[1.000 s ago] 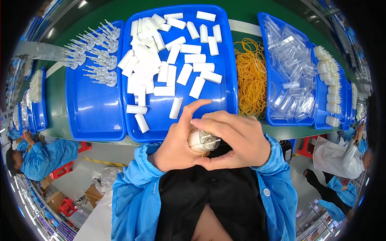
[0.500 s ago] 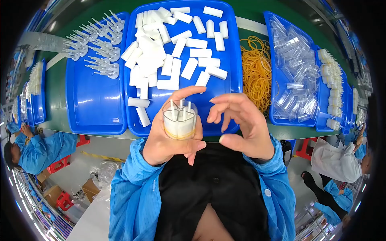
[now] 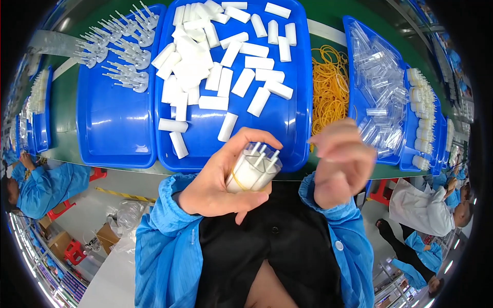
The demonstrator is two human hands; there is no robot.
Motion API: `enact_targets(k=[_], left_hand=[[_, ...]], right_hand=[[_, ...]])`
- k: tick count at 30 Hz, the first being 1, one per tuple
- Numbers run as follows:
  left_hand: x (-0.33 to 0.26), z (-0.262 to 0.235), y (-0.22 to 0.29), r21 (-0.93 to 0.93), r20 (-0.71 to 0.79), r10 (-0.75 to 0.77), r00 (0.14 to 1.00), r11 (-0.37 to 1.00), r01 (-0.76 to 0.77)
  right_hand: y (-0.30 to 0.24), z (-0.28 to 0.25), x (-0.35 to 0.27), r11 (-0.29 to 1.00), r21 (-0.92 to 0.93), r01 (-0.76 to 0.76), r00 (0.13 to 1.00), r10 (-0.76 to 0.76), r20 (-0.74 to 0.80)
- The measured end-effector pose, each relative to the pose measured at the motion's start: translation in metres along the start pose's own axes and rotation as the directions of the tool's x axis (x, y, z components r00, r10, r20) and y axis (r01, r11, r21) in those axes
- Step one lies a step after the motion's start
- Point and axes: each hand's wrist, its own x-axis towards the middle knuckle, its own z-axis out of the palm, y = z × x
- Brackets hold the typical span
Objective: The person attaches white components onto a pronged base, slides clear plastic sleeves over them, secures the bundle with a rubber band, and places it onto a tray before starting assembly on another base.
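My left hand grips a bundle of white plastic pieces with thin clear stems on top and a yellow rubber band around it, held near my chest below the table edge. My right hand is blurred, raised to the right of the bundle with curled fingers, apart from it and holding nothing I can see. Just beyond both hands lies a blue tray of loose white oblong pieces. A heap of yellow rubber bands lies on the green table to its right.
A second blue tray at the left holds clear stemmed parts at its far end. A tray of clear tubes stands at the right. Other people in blue coats work at the left and lower right.
My right hand has let go of the bundle and swung away to the right. My left hand has tilted the bundle and lowered it slightly.
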Motion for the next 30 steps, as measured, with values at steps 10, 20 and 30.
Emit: enact_targets(k=[10,20,30], left_hand=[[0.005,0.0,-0.005,-0.054,0.213,-0.238,0.948,0.966,0.255],[0.009,0.006,-0.007,-0.023,0.125,-0.245,0.961,0.968,0.25],[0.01,0.009,-0.019,0.121,0.191,0.001,0.982,0.992,-0.024]], right_hand=[[-0.019,0.041,0.002,0.927,0.33,0.175,0.984,-0.158,-0.078],[-0.026,0.047,-0.01,0.917,0.295,0.267,0.94,-0.18,-0.29],[-0.029,0.056,-0.008,0.878,0.255,0.405,0.876,-0.292,-0.385]])
